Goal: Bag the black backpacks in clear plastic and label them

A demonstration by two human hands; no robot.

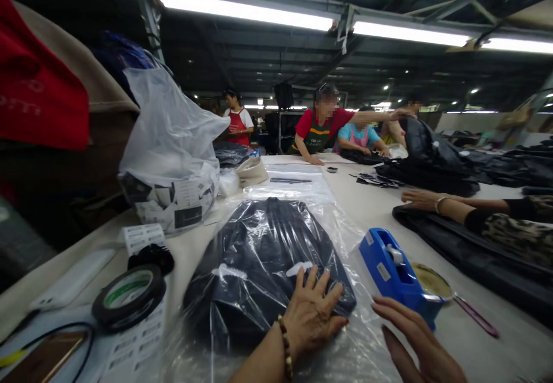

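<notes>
A black bag lies flat inside a clear plastic bag on the table in front of me. Two white patches show on its dark surface through the glossy film. My left hand, with a beaded bracelet on the wrist, rests on the lower right part of the wrapped bag, fingers spread. Over the plastic's right edge, my right hand hovers with its fingers stretched out and nothing in it. Just beyond it stands a blue tape dispenser.
At left are a black tape roll, label sheets, a phone and a plastic sack of tags. A round tin and pink-handled tool lie right. A co-worker's hands press black fabric; other people work behind.
</notes>
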